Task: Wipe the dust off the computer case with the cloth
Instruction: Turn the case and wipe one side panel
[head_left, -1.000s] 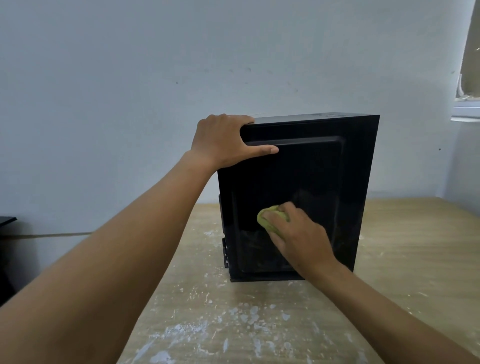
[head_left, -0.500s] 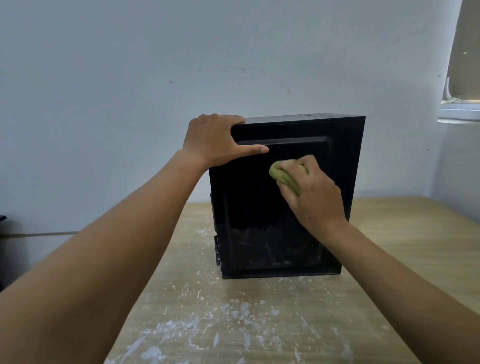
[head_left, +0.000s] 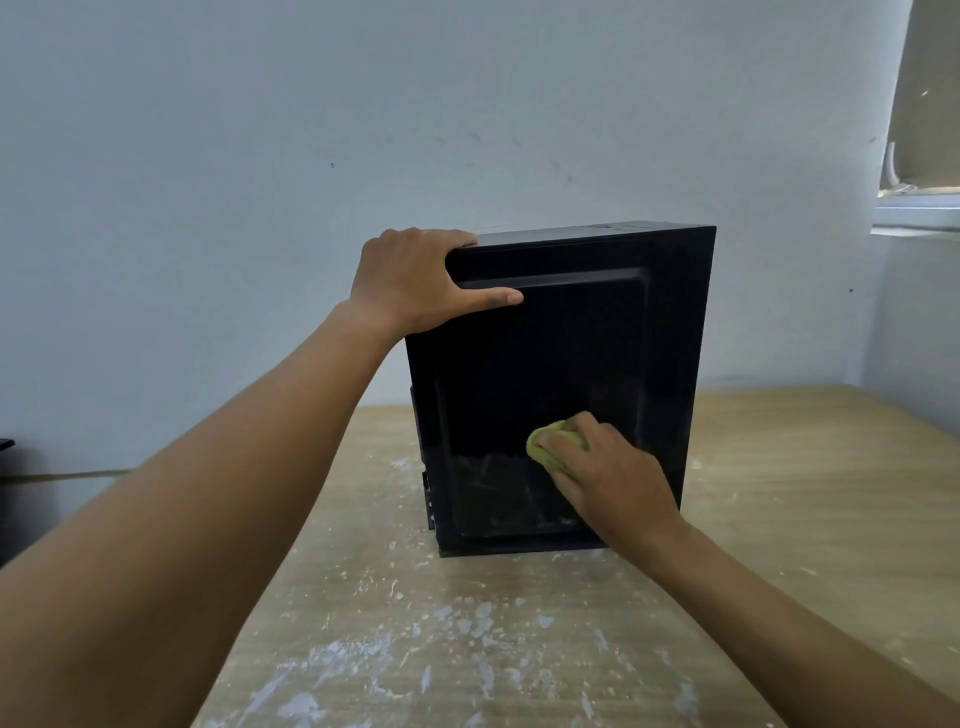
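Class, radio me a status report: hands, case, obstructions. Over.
Left hand grips case top corner. Right hand presses cloth low on its side. Dusty streaks along the bottom. Nothing in the way.

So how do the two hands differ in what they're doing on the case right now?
The left hand grips the top left corner of the computer case, fingers over its top edge, thumb along the side panel; the right hand sits low on that panel. The left hand holds nothing else; the right hand holds a bunched green cloth against the panel. Both touch the same upright case.
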